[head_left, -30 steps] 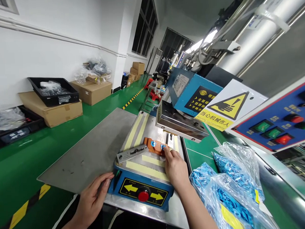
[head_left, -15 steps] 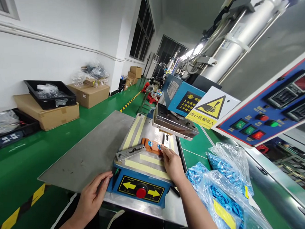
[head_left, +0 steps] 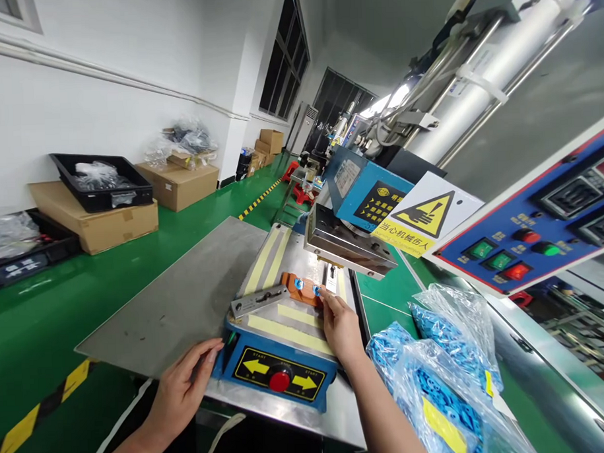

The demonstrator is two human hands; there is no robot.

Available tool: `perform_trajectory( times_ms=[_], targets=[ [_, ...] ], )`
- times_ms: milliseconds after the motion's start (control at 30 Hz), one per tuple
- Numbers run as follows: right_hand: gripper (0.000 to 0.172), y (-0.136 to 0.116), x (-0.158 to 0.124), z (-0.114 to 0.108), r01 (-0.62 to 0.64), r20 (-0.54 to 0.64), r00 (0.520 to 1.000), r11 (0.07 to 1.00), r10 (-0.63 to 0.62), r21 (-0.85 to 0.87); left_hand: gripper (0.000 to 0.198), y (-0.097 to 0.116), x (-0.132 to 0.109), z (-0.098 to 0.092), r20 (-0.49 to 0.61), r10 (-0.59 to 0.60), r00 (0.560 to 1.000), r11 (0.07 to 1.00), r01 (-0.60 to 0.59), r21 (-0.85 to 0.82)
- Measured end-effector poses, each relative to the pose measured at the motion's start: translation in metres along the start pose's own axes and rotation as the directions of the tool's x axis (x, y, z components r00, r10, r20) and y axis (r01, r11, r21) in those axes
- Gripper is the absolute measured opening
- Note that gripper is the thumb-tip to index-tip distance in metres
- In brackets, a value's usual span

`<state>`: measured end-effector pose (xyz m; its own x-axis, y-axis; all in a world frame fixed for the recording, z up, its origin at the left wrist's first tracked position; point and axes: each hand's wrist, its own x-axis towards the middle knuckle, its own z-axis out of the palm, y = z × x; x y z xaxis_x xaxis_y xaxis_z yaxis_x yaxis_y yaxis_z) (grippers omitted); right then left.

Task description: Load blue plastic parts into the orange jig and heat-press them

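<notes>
My right hand (head_left: 341,323) reaches over the press bed, its fingertips closed at a small blue plastic part (head_left: 317,290) on the right end of an orange fixture block (head_left: 307,296). A second blue part (head_left: 299,284) sits on the fixture's left side. My left hand (head_left: 186,384) rests against the left side of the blue machine base (head_left: 228,368), fingers stretched out and holding nothing, near a green side button. Above the fixture hangs the metal press head (head_left: 349,248), apart from it.
A grey clamp bar (head_left: 259,301) lies left of the fixture. The base front carries a red button (head_left: 280,381). Clear bags of blue parts (head_left: 444,393) lie at right, below the control panel (head_left: 530,245). A warning sign (head_left: 423,212) hangs beside the press head.
The view has shifted slightly. Both hands keep nearly the same places, and the fixture and blue parts have not visibly moved.
</notes>
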<state>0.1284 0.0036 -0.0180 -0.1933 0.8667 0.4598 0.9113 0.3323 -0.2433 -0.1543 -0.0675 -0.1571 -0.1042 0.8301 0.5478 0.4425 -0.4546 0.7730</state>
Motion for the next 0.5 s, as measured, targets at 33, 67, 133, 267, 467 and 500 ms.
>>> perform_trajectory(
  times_ms=[33, 67, 133, 267, 467, 500],
  targets=[
    [0.036, 0.0002, -0.0003, 0.0001, 0.001, 0.003, 1.000, 1.000, -0.001, -0.004, 0.022, 0.0002, 0.0002, -0.0001, 0.000, 0.002, 1.000, 1.000, -0.002, -0.002],
    [0.036, 0.0002, -0.0005, 0.0001, 0.003, 0.008, 1.000, 1.000, -0.003, -0.009, 0.022, 0.0004, 0.0002, -0.0002, -0.002, 0.004, 1.000, 1.000, -0.004, -0.001],
    [0.036, 0.0001, -0.0008, -0.0006, 0.006, 0.018, 1.000, 1.000, -0.005, -0.020, 0.022, 0.0004, 0.0000, -0.0004, -0.004, 0.005, 1.000, 1.000, -0.005, 0.007],
    [0.037, -0.0007, -0.0013, -0.0017, 0.003, 0.025, 1.000, 0.999, -0.002, -0.038, 0.022, -0.0001, -0.0010, 0.0000, -0.007, 0.002, 1.000, 1.000, -0.002, 0.017],
    [0.037, -0.0033, -0.0009, -0.0011, -0.007, -0.014, 1.000, 0.999, 0.008, 0.052, 0.022, 0.0012, 0.0008, 0.0012, -0.013, 0.021, 1.000, 1.000, -0.021, 0.019],
    [0.036, -0.0036, -0.0014, -0.0029, -0.009, -0.022, 1.000, 0.997, 0.011, 0.079, 0.022, 0.0011, 0.0009, 0.0014, -0.018, 0.024, 1.000, 0.999, -0.023, 0.022]
  ],
)
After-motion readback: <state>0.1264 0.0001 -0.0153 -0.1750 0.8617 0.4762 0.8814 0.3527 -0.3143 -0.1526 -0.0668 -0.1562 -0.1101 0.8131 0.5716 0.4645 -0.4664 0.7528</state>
